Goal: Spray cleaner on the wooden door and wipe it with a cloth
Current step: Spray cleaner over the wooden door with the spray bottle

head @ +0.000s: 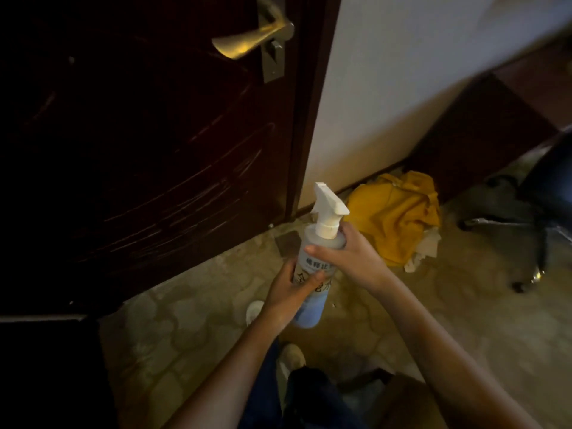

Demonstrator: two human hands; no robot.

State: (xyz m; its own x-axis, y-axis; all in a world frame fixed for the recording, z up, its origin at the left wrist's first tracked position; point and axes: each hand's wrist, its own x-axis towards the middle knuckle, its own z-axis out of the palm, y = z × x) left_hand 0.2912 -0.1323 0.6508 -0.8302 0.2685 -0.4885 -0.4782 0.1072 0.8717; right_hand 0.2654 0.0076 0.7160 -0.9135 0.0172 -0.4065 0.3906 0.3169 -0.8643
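A dark wooden door [139, 144] fills the left of the view, with pale streaks across its lower panel and a brass lever handle [250, 41] near the top. In front of it I hold a clear spray bottle [318, 252] with a white trigger head, nozzle pointing up and left. My left hand [291, 292] wraps the bottle's lower body. My right hand [346, 252] grips its shoulder just under the trigger. A crumpled yellow cloth [396, 215] lies on the floor by the wall, right of the door frame.
A white wall [418, 72] runs right of the door frame. A black swivel chair [538, 193] with wheeled legs stands at the far right beside dark furniture [483, 131]. The floor [192, 323] is patterned tile. My shoes and dark trousers [294, 366] show below the bottle.
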